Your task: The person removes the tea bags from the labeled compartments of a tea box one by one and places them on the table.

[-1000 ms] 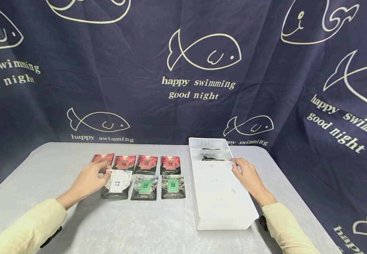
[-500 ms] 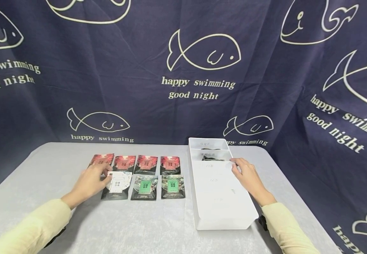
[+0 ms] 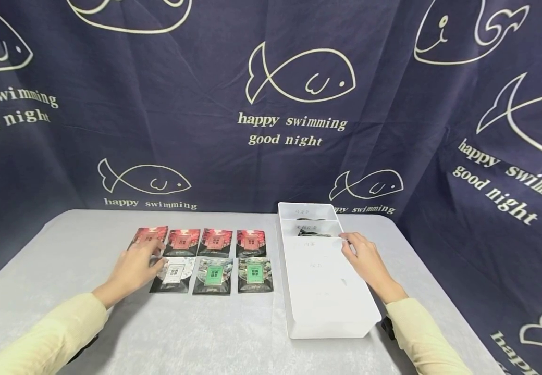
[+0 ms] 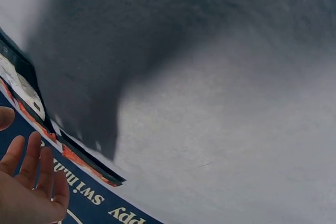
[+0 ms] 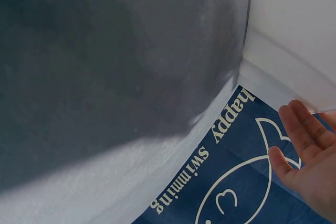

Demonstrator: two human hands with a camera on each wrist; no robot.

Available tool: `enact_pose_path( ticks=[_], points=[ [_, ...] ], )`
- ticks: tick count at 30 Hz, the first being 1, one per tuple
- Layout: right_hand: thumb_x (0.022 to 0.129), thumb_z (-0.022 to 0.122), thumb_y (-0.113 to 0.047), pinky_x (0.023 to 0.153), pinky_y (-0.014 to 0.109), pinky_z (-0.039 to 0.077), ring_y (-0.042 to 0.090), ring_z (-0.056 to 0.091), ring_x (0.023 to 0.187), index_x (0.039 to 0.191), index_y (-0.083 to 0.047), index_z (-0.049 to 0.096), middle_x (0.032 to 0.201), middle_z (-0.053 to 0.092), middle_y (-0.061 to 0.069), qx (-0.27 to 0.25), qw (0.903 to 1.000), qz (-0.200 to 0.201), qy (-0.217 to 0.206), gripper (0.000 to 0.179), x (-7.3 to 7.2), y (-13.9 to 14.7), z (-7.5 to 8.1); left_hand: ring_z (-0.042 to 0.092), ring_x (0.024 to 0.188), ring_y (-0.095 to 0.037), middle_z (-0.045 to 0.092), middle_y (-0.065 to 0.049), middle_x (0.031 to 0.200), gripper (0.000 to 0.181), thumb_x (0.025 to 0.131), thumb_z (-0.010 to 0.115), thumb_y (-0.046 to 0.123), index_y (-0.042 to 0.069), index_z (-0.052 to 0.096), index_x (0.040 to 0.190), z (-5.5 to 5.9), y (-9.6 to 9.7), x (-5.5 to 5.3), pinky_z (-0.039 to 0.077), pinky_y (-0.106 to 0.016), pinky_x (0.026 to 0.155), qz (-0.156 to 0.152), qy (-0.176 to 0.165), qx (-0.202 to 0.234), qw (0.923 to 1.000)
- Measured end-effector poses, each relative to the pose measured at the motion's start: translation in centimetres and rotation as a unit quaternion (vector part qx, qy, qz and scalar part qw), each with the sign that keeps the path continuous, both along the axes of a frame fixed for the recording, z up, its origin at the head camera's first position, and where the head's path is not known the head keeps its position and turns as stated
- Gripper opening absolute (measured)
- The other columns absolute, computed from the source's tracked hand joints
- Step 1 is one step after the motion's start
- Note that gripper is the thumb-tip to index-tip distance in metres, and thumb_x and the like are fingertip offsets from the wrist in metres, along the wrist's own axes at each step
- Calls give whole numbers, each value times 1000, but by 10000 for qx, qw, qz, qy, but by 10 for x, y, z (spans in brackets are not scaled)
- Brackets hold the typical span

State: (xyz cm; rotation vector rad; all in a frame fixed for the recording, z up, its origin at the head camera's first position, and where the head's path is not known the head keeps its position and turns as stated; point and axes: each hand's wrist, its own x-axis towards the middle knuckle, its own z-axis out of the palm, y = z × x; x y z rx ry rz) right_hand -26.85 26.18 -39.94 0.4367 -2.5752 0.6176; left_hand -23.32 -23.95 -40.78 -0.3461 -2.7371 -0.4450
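In the head view my left hand (image 3: 132,268) hovers at the upper left corner of a white-labelled tea packet (image 3: 173,276), which lies on the table. Its thumb and fingers (image 4: 44,174) are parted in the left wrist view, with nothing between them. Behind it lies a red tea packet (image 3: 149,235), partly hidden by the hand. Two green-labelled tea packets (image 3: 212,276) lie to the right of the white one. My right hand (image 3: 367,263) rests its fingers against the right wall of a long white box (image 3: 332,328), near the rim.
More red tea packets (image 3: 251,244) continue the back row. The box has dividers with faint lettering; dark packets (image 3: 315,234) show in its far compartments, while its nearer insides are hidden. A dark blue fish-print curtain (image 3: 224,104) hangs behind the grey table (image 3: 196,333).
The white-labelled packet's top edge has come down and it now lies flat. My left hand has let go of it. The right hand stays at the box.
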Motion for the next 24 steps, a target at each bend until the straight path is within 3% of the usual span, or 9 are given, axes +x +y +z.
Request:
enact_pose_path(
  ticks=[6, 11, 14, 16, 24],
  points=[
    [90, 45, -9, 83, 48, 44, 34, 60, 93, 109, 3, 60, 103, 63, 18, 2, 10000, 6, 17, 27, 0, 0, 1, 57, 76, -25, 64, -6, 85, 27, 75, 67, 19, 7, 59, 99, 5, 10, -2, 44, -43, 61, -88, 258, -105, 9996],
    [90, 46, -10, 83, 48, 44, 33, 60, 92, 108, 3, 60, 102, 63, 18, 7, 10000, -6, 64, 27, 1, 1, 0, 57, 92, -38, 65, -15, 98, 34, 79, 64, 21, 1, 57, 107, 12, 25, -4, 40, -56, 83, -179, 127, -174, 9996],
    [90, 46, -10, 82, 48, 45, 33, 60, 91, 109, 3, 60, 102, 64, 18, 22, 10000, -12, 79, 27, 1, 1, 0, 54, 104, -41, 63, -18, 108, 39, 82, 62, 22, 0, 55, 113, 15, 36, -6, 36, -58, 90, -203, 26, -179, 9996],
    [90, 46, -10, 82, 48, 45, 33, 61, 92, 109, 3, 60, 102, 64, 18, 20, 10000, -4, 91, 27, 1, 1, 0, 53, 107, -41, 61, -19, 113, 42, 83, 61, 24, 0, 54, 117, 17, 44, -8, 36, -58, 90, -245, 5, -203, 9995],
    [89, 47, -9, 83, 47, 45, 33, 61, 93, 108, 3, 61, 103, 64, 18, -12, 9999, 49, 142, 27, 1, 1, 0, 57, 95, -29, 65, -8, 101, 29, 82, 61, 25, 9, 59, 106, 23, 80, -16, 40, -49, 84, -752, 161, -127, 9970]
  ],
)
